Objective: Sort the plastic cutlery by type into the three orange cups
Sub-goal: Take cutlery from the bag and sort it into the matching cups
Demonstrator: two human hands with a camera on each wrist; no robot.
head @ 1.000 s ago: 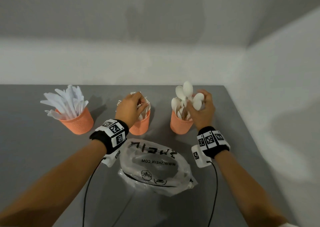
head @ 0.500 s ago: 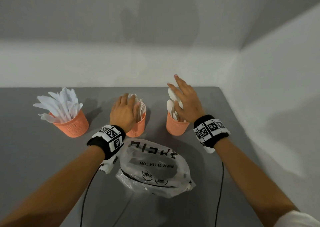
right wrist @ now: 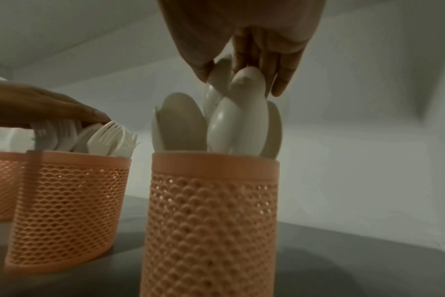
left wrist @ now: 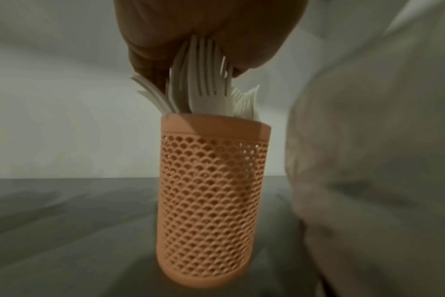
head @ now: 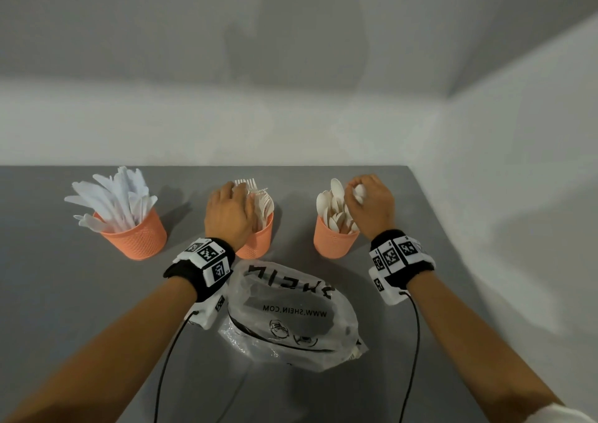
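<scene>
Three orange mesh cups stand in a row on the grey table. White knives fill the left cup. The middle cup holds forks. My left hand is on top of them, thumb and fingers closed round the tines. The right cup holds spoons. My right hand pinches the upper spoon bowls between thumb and fingers.
A crumpled clear plastic bag with black print lies just in front of the middle and right cups, between my wrists. The table's right edge and a white wall run close to the right cup. Cables trail from both wrists.
My right hand put a bunch of spoons down into the right cup, opened flat over them, and now pinches their tops. My left hand stayed on the forks, its fingers now curled.
</scene>
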